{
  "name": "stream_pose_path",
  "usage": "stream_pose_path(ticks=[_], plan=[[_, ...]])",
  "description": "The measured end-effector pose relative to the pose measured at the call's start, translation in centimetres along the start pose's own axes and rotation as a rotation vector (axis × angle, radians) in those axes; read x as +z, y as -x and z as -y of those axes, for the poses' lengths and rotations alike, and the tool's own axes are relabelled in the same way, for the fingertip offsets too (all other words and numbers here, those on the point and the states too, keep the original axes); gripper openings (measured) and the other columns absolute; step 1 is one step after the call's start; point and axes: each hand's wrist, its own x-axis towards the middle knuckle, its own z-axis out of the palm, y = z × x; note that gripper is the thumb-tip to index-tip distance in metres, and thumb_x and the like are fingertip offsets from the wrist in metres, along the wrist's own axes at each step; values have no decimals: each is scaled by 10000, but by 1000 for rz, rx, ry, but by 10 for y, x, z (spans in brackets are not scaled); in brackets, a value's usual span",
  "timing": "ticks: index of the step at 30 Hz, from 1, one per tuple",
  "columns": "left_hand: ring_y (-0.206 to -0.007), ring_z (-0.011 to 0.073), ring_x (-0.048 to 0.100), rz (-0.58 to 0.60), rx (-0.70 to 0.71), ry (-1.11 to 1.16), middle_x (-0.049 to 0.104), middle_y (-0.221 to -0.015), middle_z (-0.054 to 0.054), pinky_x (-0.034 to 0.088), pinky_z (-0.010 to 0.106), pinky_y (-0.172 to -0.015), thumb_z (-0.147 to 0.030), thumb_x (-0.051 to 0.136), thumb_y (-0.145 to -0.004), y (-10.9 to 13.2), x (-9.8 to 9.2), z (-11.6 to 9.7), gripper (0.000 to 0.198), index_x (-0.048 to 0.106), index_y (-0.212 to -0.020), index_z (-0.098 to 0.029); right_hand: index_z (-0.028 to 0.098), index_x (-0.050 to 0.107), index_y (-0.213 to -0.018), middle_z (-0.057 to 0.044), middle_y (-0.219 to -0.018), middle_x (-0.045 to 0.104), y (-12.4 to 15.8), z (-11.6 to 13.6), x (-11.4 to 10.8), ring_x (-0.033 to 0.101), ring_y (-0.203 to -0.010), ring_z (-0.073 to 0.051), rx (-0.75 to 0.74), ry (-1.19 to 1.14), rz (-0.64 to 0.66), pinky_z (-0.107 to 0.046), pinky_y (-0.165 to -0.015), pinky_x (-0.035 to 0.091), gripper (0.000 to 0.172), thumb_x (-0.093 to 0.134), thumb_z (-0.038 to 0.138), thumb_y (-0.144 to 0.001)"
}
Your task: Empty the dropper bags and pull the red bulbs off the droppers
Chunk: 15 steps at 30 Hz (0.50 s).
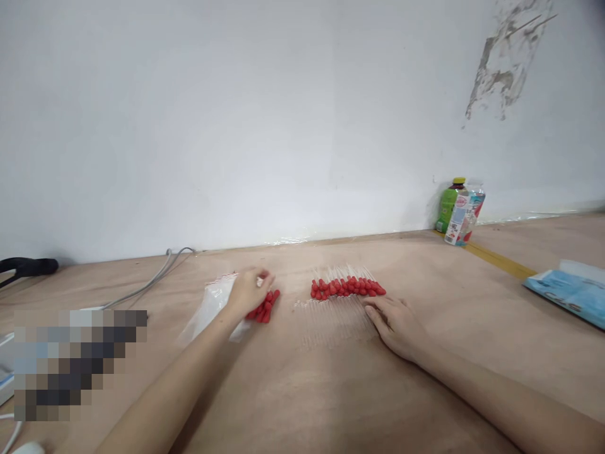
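Observation:
My left hand (246,292) hovers over a small pile of red rubber bulbs (263,310), its fingers bent and slightly apart, with nothing visible in them. Under and beside that pile lies a clear zip bag (208,308). Toward the middle, a row of red-capped droppers (347,287) lies on the table, their thin clear tubes pointing to the wall. In front of the row, several thin clear tubes (335,320) lie side by side. My right hand (394,323) rests at the right end of these tubes, fingers stretched out and thumb apart.
Two drink bottles (460,213) stand by the wall at the right. A blue packet (570,290) lies at the right edge. Grey cables (154,277) run along the left side, near a black object (31,267) and a blurred-out area. Yellow tape (498,258) crosses the wooden tabletop.

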Motion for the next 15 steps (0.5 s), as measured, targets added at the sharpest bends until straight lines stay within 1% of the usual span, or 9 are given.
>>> stream_pose_path(ticks=[3, 6, 9, 11, 15], plan=[[-863, 197, 557, 86, 93, 47, 630, -852, 36, 404, 273, -743, -406, 499, -749, -3, 20, -32, 241, 615, -783, -197, 214, 591, -933, -43, -920, 653, 0, -2, -1, 586, -862, -191, 19, -23, -7, -342, -738, 396, 266, 345, 297, -875], [-805, 205, 562, 160, 127, 82, 621, -789, 40, 409, 278, -687, -476, 562, -691, -9, 38, -53, 292, 609, -726, -190, 214, 581, -944, -42, -926, 648, 0, -3, -2, 585, -860, -193, 51, -52, 4, -351, -743, 392, 255, 359, 316, -873], [-683, 179, 571, 229, 115, 121, 621, -721, 30, 404, 251, -593, -493, 586, -663, -15, 51, -61, 313, 607, -696, -183, 206, 576, -939, -46, -928, 645, 0, -2, -3, 586, -855, -196, 76, -71, 2, -359, -750, 389, 256, 365, 334, -869], [-604, 157, 563, 261, 91, 147, 615, -655, 19, 390, 234, -544, -470, 576, -678, -18, 58, -63, 296, 606, -668, -176, 200, 575, -932, -44, -920, 647, 0, -2, -3, 590, -842, -193, 85, -75, -3, -359, -751, 390, 262, 360, 336, -869], [-515, 138, 541, 270, 30, 194, 584, -534, 5, 363, 222, -492, -405, 527, -720, -20, 66, -63, 284, 593, -593, -160, 199, 579, -930, -38, -907, 651, -1, -2, -2, 592, -836, -195, 102, -67, -3, -364, -755, 393, 266, 359, 333, -865]])
